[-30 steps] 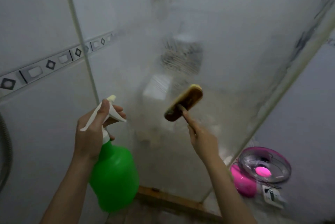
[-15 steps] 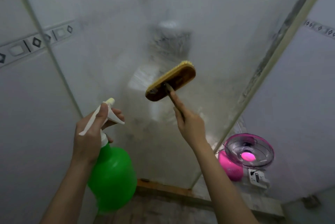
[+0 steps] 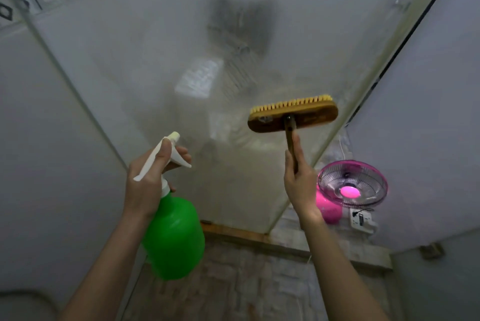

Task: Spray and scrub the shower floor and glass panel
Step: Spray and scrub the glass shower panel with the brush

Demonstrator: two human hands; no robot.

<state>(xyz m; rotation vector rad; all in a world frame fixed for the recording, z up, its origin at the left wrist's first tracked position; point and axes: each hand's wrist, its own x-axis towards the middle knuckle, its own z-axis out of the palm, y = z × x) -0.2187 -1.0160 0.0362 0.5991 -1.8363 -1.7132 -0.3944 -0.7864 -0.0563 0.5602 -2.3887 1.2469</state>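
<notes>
Cloudy glass panel (image 3: 233, 34) fills centre and top; green spray bottle (image 3: 174, 237), lower left, is kept ready, left hand (image 3: 148, 180) curled round neck and trigger; brush (image 3: 293, 115), centre right, has bristles turned to the glass for scrubbing, right hand (image 3: 301, 183) gripping its handle

The scene is dimly and evenly lit. Above the right grip (image 3: 301, 185) the glass (image 3: 155, 60) is hazed and blurred. Just right of it, a pink glow is seen in the fan (image 3: 353, 185). Straight edges are bowed.

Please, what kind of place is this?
Probably a bathroom shower: a cloudy glass panel in a frame, a white tiled wall beside it, and a stone-patterned floor below.
</notes>
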